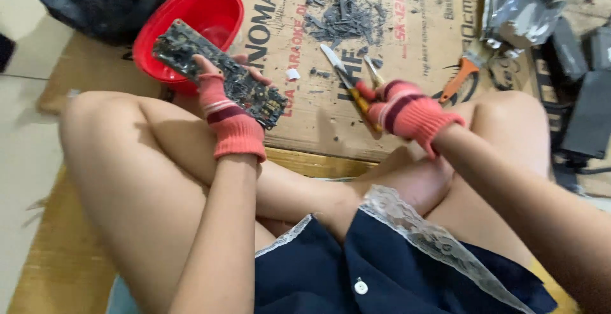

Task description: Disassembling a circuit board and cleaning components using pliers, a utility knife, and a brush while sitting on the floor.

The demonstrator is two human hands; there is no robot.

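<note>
Your left hand (pixel 230 120) clasped a circuit board (pixel 219 72), fingers curled round it, while your right hand (pixel 407 111) fisted the pliers (pixel 350 82).

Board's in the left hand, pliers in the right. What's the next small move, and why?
Probably bring the pliers in the right hand across to the circuit board. The left hand holds the board up over the red bowl, and the plier tips point away from it, well apart.
</note>
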